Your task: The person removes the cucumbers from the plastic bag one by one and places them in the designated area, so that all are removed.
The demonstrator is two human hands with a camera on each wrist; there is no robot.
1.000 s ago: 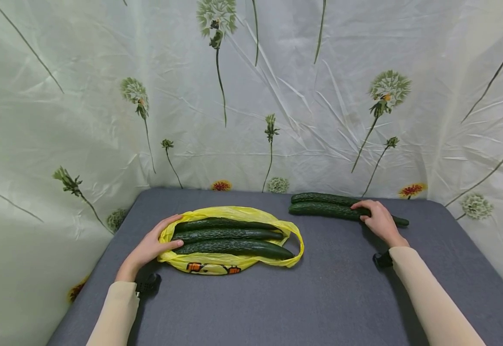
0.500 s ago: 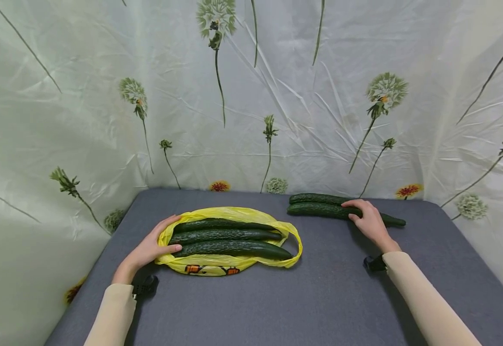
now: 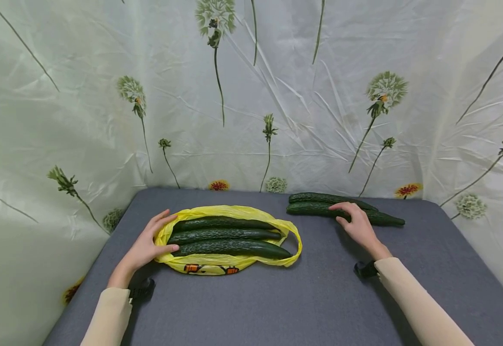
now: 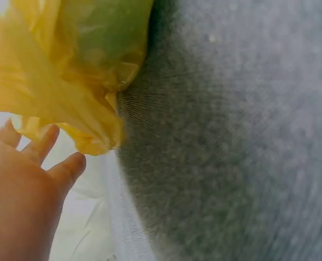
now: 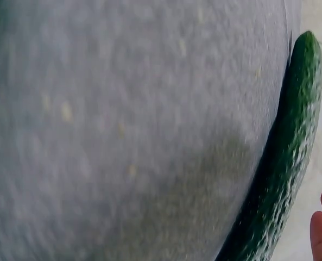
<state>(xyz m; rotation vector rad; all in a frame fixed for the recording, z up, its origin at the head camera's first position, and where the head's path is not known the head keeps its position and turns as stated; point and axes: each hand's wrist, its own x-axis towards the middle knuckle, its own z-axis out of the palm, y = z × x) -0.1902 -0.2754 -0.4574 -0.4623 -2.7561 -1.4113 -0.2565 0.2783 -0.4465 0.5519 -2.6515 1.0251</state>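
A yellow plastic bag [image 3: 251,262] with orange and black print lies with its mouth open. Inside it are three long dark green cucumbers [image 3: 234,247] side by side. My left hand [image 3: 145,247] is at the bag's left end, its fingers spread and its thumb over the rim. In the left wrist view, the extended fingers [image 4: 68,169] are beside the crumpled yellow plastic. Two more cucumbers lie together at the back right: a front one [image 3: 308,208] and a rear one [image 3: 316,197]. My right hand [image 3: 357,226] hovers over the front one, with its fingertips apart from it in the right wrist view.
The table [image 3: 256,307] has a grey cloth top. Behind and at the left hangs a pale curtain [image 3: 234,158] printed with dandelions, close to the table's back edge. A black wrist camera [image 3: 366,270] is strapped under the right wrist.
My right hand has slid leftward along the two cucumbers, which stay in place. My left hand's fingers have spread and lifted a little at the bag's end.
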